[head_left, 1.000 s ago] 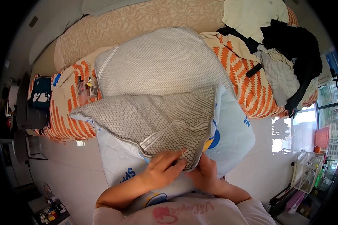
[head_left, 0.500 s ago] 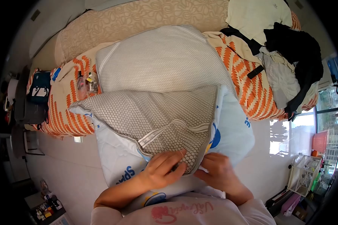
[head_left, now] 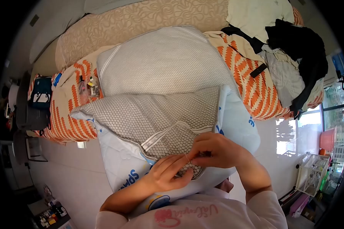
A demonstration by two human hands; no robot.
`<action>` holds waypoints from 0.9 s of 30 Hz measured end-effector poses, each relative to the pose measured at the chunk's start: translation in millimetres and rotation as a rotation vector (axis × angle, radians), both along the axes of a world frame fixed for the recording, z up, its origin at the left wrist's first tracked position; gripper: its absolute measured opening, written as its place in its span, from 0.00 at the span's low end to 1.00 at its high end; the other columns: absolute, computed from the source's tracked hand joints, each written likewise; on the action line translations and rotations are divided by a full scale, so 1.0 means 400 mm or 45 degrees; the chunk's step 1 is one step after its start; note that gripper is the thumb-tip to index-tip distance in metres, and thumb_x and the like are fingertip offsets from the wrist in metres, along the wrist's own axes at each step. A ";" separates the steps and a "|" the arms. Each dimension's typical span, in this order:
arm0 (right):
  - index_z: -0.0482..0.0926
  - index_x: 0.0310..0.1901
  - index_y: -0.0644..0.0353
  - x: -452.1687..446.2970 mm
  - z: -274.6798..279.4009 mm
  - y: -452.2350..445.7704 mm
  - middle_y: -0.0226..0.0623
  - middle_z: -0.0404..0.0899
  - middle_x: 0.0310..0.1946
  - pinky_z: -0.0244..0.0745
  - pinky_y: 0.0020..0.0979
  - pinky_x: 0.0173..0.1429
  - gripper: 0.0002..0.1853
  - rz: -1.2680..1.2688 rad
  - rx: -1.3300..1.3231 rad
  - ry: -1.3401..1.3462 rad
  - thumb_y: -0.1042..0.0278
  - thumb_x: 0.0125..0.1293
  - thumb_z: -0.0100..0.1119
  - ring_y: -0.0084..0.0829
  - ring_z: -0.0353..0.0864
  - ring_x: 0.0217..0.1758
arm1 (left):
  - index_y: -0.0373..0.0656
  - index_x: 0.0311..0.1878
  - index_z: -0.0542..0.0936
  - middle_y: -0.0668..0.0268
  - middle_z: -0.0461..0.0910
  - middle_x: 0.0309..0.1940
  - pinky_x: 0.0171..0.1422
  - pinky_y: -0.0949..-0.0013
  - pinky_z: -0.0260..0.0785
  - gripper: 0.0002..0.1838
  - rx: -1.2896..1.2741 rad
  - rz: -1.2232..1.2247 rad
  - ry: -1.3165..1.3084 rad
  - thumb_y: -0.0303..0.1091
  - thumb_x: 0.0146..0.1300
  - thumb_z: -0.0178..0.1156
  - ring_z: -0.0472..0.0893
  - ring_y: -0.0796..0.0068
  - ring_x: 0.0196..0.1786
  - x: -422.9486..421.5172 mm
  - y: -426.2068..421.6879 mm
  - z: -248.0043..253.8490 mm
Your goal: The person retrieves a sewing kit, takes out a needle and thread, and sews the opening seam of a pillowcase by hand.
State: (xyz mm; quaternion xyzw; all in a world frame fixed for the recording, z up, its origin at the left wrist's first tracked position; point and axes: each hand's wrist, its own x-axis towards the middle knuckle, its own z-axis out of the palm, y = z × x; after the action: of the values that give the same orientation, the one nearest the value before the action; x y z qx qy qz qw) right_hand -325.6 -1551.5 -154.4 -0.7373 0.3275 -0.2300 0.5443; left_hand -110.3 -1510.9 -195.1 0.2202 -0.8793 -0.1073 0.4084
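The pad (head_left: 168, 61), grey with a honeycomb pattern, lies over the striped cover (head_left: 73, 114) of the sofa (head_left: 141, 23), its near part folded back on itself and reaching down to the person's lap. The pale blue underside (head_left: 237, 114), with printed lettering, shows at both sides of the fold. The left hand (head_left: 171, 173) lies on the near corner of the folded part, fingers bent; whether it grips the fabric cannot be told. The right hand (head_left: 214, 152) is above the same corner, thumb and fingers drawn together close to the left fingertips. A thin pale strand (head_left: 187, 157) is visible between the hands; which fingers hold it, if any, cannot be determined. Two pale bands (head_left: 158, 139) cross the folded part just beyond the hands. A black remote (head_left: 258, 70) rests on the cover right of the pad, near heaped clothes (head_left: 304, 49); a clear bag (head_left: 88, 91) of small items is on the left.
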 end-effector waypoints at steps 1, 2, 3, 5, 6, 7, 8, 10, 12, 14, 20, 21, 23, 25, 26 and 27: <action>0.79 0.32 0.59 0.001 -0.004 0.001 0.32 0.74 0.27 0.68 0.30 0.34 0.03 -0.015 0.032 -0.029 0.72 0.56 0.62 0.29 0.74 0.30 | 0.45 0.37 0.78 0.50 0.79 0.45 0.39 0.66 0.77 0.13 -0.008 -0.006 0.000 0.27 0.47 0.66 0.82 0.58 0.40 -0.001 -0.002 0.000; 0.79 0.33 0.59 0.002 -0.011 0.002 0.32 0.74 0.27 0.68 0.29 0.33 0.03 -0.030 0.067 -0.060 0.72 0.57 0.61 0.27 0.75 0.30 | 0.45 0.37 0.78 0.50 0.79 0.45 0.39 0.66 0.77 0.13 -0.013 -0.011 -0.002 0.27 0.47 0.66 0.82 0.58 0.39 -0.001 -0.004 0.000; 0.78 0.34 0.59 0.003 -0.018 0.004 0.31 0.74 0.27 0.68 0.27 0.32 0.03 -0.043 0.102 -0.090 0.73 0.58 0.60 0.25 0.75 0.29 | 0.45 0.37 0.78 0.51 0.79 0.46 0.41 0.66 0.77 0.12 0.001 -0.022 -0.011 0.28 0.46 0.66 0.82 0.59 0.42 0.001 -0.003 -0.001; 0.76 0.35 0.60 0.004 -0.046 0.018 0.30 0.77 0.28 0.69 0.25 0.33 0.03 -0.279 0.292 -0.200 0.73 0.62 0.57 0.21 0.75 0.31 | 0.46 0.36 0.79 0.51 0.78 0.49 0.45 0.65 0.77 0.11 0.028 -0.034 -0.029 0.29 0.46 0.65 0.80 0.61 0.46 0.011 -0.001 -0.010; 0.75 0.36 0.61 0.005 -0.054 0.022 0.30 0.78 0.29 0.70 0.24 0.34 0.03 -0.396 0.390 -0.255 0.73 0.64 0.55 0.20 0.75 0.32 | 0.45 0.38 0.79 0.51 0.78 0.50 0.46 0.65 0.76 0.12 0.116 -0.072 -0.036 0.30 0.48 0.65 0.80 0.60 0.47 0.017 0.001 -0.011; 0.74 0.37 0.61 0.005 -0.048 0.017 0.31 0.78 0.30 0.70 0.23 0.35 0.03 -0.481 0.513 -0.314 0.72 0.65 0.53 0.20 0.76 0.32 | 0.44 0.40 0.78 0.51 0.78 0.50 0.47 0.65 0.75 0.12 0.208 -0.110 -0.042 0.30 0.49 0.65 0.80 0.59 0.47 0.023 0.004 -0.011; 0.73 0.37 0.61 0.001 -0.039 0.012 0.31 0.79 0.31 0.71 0.23 0.35 0.03 -0.567 0.635 -0.373 0.72 0.67 0.51 0.19 0.76 0.32 | 0.44 0.42 0.78 0.51 0.78 0.50 0.48 0.64 0.75 0.13 0.298 -0.148 -0.048 0.31 0.51 0.64 0.80 0.58 0.48 0.028 0.010 -0.012; 0.68 0.39 0.61 -0.007 -0.049 0.016 0.37 0.81 0.30 0.74 0.23 0.35 0.04 -0.661 0.853 -0.501 0.71 0.70 0.46 0.21 0.77 0.29 | 0.41 0.48 0.73 0.49 0.77 0.51 0.50 0.64 0.74 0.18 0.913 -0.212 0.161 0.30 0.55 0.64 0.80 0.58 0.49 0.042 0.026 -0.014; 0.67 0.40 0.61 -0.001 -0.058 0.032 0.38 0.81 0.28 0.74 0.23 0.33 0.04 -0.718 1.006 -0.534 0.71 0.70 0.45 0.22 0.77 0.27 | 0.40 0.53 0.68 0.49 0.78 0.50 0.51 0.66 0.73 0.20 1.481 -0.172 0.322 0.29 0.59 0.62 0.80 0.62 0.49 0.042 0.032 -0.015; 0.66 0.41 0.61 0.004 -0.076 0.049 0.38 0.80 0.26 0.74 0.23 0.31 0.04 -0.752 1.075 -0.559 0.71 0.71 0.45 0.22 0.77 0.25 | 0.40 0.54 0.62 0.52 0.80 0.46 0.51 0.69 0.72 0.21 1.982 -0.013 0.430 0.26 0.62 0.60 0.80 0.69 0.48 0.023 0.015 -0.017; 0.66 0.42 0.60 0.007 -0.096 0.075 0.35 0.77 0.23 0.71 0.23 0.28 0.03 -0.749 1.042 -0.569 0.71 0.71 0.45 0.21 0.74 0.23 | 0.43 0.54 0.63 0.55 0.82 0.40 0.48 0.72 0.73 0.20 2.419 0.069 0.679 0.22 0.63 0.58 0.81 0.72 0.41 -0.033 -0.056 -0.008; 0.66 0.42 0.60 0.007 -0.094 0.076 0.34 0.77 0.23 0.70 0.22 0.28 0.03 -0.718 1.017 -0.544 0.72 0.71 0.45 0.20 0.73 0.23 | 0.43 0.54 0.63 0.56 0.82 0.40 0.47 0.72 0.73 0.20 2.382 0.055 0.773 0.21 0.63 0.58 0.81 0.72 0.40 -0.040 -0.057 -0.014; 0.66 0.43 0.59 0.009 -0.099 0.083 0.32 0.76 0.24 0.67 0.21 0.28 0.03 -0.660 0.976 -0.551 0.72 0.70 0.46 0.19 0.72 0.23 | 0.43 0.55 0.64 0.56 0.82 0.39 0.47 0.72 0.73 0.20 2.325 0.049 0.909 0.21 0.63 0.58 0.81 0.73 0.40 -0.045 -0.054 -0.027; 0.67 0.44 0.59 0.017 -0.113 0.088 0.30 0.75 0.25 0.65 0.20 0.28 0.04 -0.596 0.945 -0.614 0.73 0.70 0.47 0.17 0.70 0.24 | 0.42 0.56 0.64 0.56 0.82 0.39 0.47 0.71 0.73 0.20 2.285 0.075 0.999 0.22 0.63 0.58 0.81 0.72 0.40 -0.043 -0.048 -0.035; 0.68 0.44 0.59 0.020 -0.112 0.087 0.29 0.75 0.25 0.65 0.19 0.28 0.04 -0.591 0.923 -0.572 0.73 0.69 0.48 0.17 0.70 0.24 | 0.42 0.57 0.63 0.56 0.82 0.40 0.48 0.71 0.73 0.20 2.221 0.066 1.027 0.22 0.64 0.57 0.81 0.73 0.41 -0.043 -0.048 -0.033; 0.69 0.44 0.59 0.024 -0.107 0.086 0.29 0.75 0.25 0.65 0.19 0.28 0.04 -0.585 0.901 -0.530 0.73 0.69 0.49 0.16 0.70 0.25 | 0.41 0.57 0.63 0.56 0.82 0.40 0.50 0.71 0.73 0.20 2.156 0.058 1.055 0.21 0.64 0.57 0.81 0.73 0.42 -0.043 -0.047 -0.031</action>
State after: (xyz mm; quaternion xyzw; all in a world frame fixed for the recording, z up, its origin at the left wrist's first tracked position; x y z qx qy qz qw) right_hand -316.2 -1517.1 -197.3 -0.3530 0.4244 -0.3616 0.7514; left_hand -127.5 -1529.6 -207.5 0.4053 -0.2892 -0.7722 0.3947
